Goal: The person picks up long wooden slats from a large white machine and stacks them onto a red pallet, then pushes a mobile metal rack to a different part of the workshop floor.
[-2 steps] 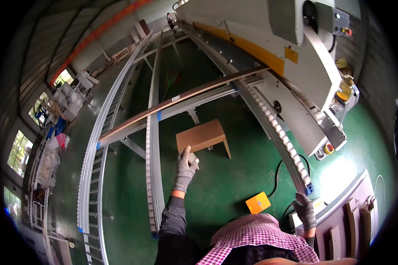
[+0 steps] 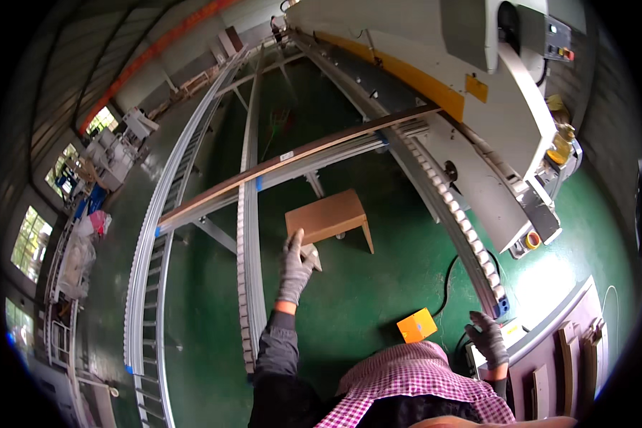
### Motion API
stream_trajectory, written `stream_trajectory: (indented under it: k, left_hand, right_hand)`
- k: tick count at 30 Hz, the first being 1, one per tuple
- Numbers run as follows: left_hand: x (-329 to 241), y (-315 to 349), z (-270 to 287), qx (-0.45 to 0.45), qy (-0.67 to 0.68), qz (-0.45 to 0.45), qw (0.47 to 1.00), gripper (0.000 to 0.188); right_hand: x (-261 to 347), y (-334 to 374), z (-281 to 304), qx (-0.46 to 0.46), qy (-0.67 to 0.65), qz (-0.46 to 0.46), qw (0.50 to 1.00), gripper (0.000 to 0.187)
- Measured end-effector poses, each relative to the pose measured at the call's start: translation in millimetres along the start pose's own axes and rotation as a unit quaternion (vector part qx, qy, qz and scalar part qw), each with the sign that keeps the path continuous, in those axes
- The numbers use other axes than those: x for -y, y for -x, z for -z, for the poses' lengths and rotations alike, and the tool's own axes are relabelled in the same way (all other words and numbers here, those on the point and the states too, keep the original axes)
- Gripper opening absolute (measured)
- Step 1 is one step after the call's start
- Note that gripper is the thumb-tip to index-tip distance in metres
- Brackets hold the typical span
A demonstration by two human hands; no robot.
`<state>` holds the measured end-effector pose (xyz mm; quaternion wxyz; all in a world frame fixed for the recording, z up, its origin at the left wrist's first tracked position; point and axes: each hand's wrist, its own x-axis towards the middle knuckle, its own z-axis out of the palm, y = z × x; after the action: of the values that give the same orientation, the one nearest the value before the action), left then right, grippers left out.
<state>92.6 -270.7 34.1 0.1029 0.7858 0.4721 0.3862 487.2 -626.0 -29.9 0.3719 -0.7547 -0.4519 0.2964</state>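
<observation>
My left hand point(image 2: 293, 269), in a grey glove, is raised between the roller rails with its fingers pointing forward. A small off-white piece point(image 2: 311, 255) sticks out beside its thumb; its exact kind I cannot make out. Just beyond the hand, a low brown stool point(image 2: 324, 215) stands on the green floor. My right hand point(image 2: 489, 339), gloved too, holds nothing, and its fingers are apart. It hovers near the close end of the right roller rail point(image 2: 471, 246). Farther forward, a long brown board point(image 2: 335, 140) lies across the rails.
A long white machine point(image 2: 406, 43) with a yellow stripe runs along the right. An orange box point(image 2: 416, 326) and a black cable lie on the floor ahead of me. Stacked boards point(image 2: 553, 342) stand at the lower right. Far off, a person point(image 2: 276, 28) is by the rails.
My left hand has shifted slightly left, its fingers reaching farther up. My right hand has moved a little away from the rail end. The view has shifted slightly.
</observation>
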Motion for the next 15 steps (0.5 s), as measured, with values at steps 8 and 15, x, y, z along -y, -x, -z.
stream_trajectory:
  k: [8,15]
  left_hand:
    - [136,-115,30,0.008,-0.151,0.037,0.988,0.088]
    - [230,-178,-8,0.049,-0.201,0.059,0.977,0.109]
  right_hand:
    - [76,-20,-60,0.048,0.128,-0.021,0.990,0.049]
    - [70,7,-65,0.118,0.228,-0.148,0.955,0.053]
